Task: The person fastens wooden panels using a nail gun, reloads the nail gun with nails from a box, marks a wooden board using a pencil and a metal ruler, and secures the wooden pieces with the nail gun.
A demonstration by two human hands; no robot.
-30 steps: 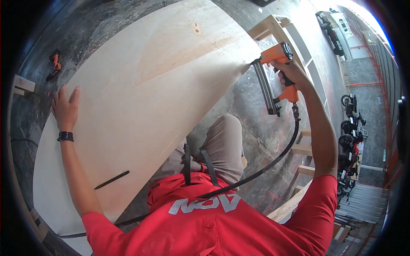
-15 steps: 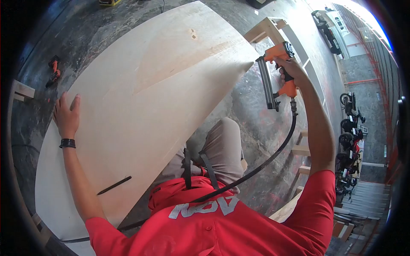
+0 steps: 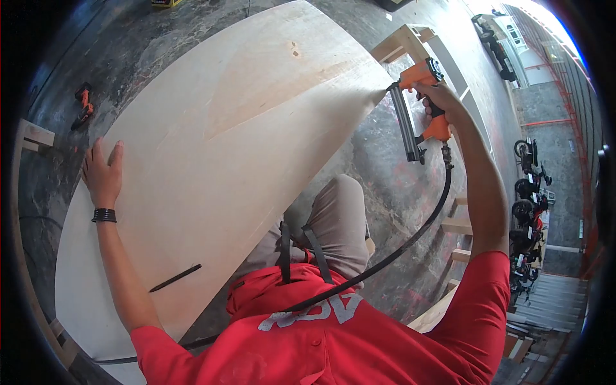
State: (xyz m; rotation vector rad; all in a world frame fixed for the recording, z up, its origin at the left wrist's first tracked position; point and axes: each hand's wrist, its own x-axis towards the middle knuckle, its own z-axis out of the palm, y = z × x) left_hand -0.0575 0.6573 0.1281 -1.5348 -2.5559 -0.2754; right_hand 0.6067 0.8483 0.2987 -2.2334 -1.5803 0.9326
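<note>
A large pale wooden panel (image 3: 192,179) with a curved outer edge lies in front of me. My left hand (image 3: 104,172) rests on its left edge, fingers apart, holding nothing. My right hand (image 3: 443,102) is wrapped round the handle of an orange nail gun (image 3: 418,74), whose nose is at the panel's right corner. From the base of the gun's handle a black hose (image 3: 420,231) curves down across my red shirt. On the panel's lower part lies a black pencil or marker (image 3: 175,278).
An orange and black cordless tool (image 3: 83,106) lies on the floor at the left. Wooden framing (image 3: 457,226) stands along the right, with more at the upper right. Several motorbikes (image 3: 525,205) and a vehicle (image 3: 497,48) are farther right.
Against the first frame, the panel and my left hand sit slightly lower and further right in view. The nail gun is a little further right, still in my right hand.
</note>
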